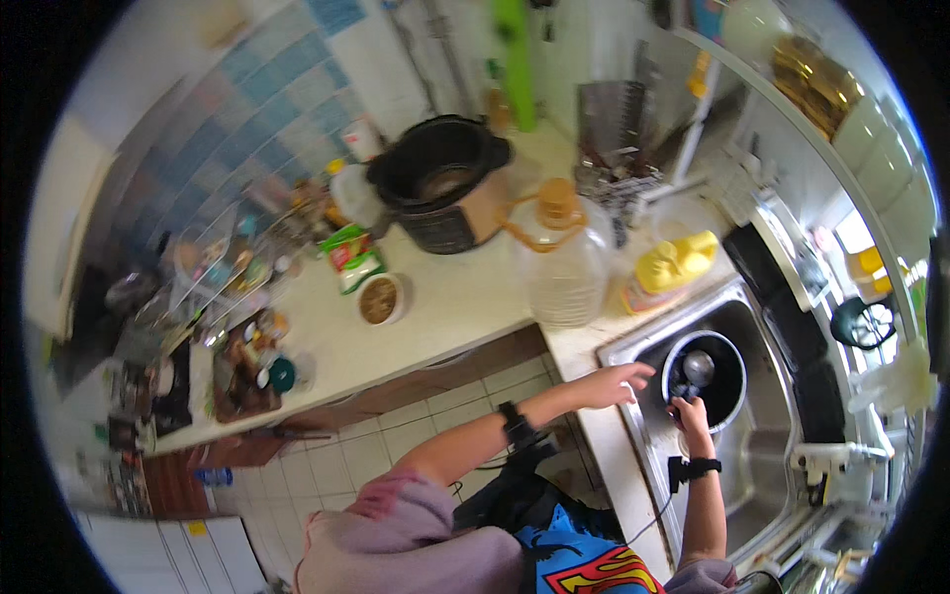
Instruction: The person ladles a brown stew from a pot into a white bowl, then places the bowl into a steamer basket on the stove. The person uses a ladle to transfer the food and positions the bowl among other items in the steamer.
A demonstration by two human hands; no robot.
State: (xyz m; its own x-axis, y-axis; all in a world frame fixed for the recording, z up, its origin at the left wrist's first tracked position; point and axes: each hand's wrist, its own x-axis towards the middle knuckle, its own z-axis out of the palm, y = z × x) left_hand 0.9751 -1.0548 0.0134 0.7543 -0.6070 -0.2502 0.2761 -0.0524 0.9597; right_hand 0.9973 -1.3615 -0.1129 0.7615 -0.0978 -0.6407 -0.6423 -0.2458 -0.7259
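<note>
A round dark-walled pot (724,397) with a pale metal rim stands in the stainless steel sink (757,475). My right hand (690,417) is at the pot's near rim, its fingers closed round the dark handle of a utensil. A round metal ladle bowl (698,366) shows inside the pot, apparently part of that utensil. My left hand (612,386) hovers over the sink's left edge with its fingers apart, holding nothing. What the pot contains is too dark to tell.
A large clear plastic jug (568,275) and a yellow bottle (668,271) stand behind the sink. On the counter (453,319) are a black multicooker (445,185), a tub of brown food (381,299) and a green packet (352,258). A dish rack (839,148) hangs at right.
</note>
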